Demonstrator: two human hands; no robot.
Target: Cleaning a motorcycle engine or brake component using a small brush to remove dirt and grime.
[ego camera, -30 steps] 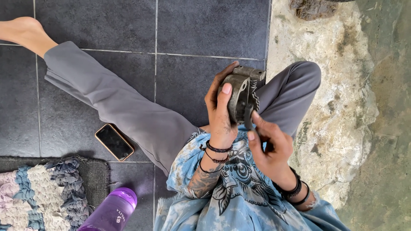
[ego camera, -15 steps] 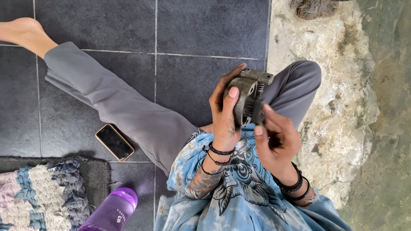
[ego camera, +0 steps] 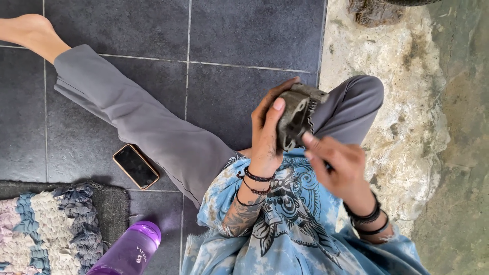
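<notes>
My left hand [ego camera: 266,133] grips a dirty grey metal engine part [ego camera: 297,113], round with cooling slots, held up over my lap with the thumb across its face. My right hand [ego camera: 336,165] is blurred just below and right of the part, fingertips touching its lower edge; whether it holds anything small I cannot tell. Both wrists wear dark bead bracelets. I sit on the floor in grey trousers and a blue patterned shirt.
A phone [ego camera: 135,166] lies face up on the dark floor tiles [ego camera: 234,35] by my left leg. A purple bottle [ego camera: 130,250] and a woven rag rug [ego camera: 48,229] sit at lower left. Rough pale concrete [ego camera: 407,102] runs along the right.
The left hand has tilted the metal part slightly and lifted it a little. The right hand has shifted rightwards and down along the part's lower edge, now blurred.
</notes>
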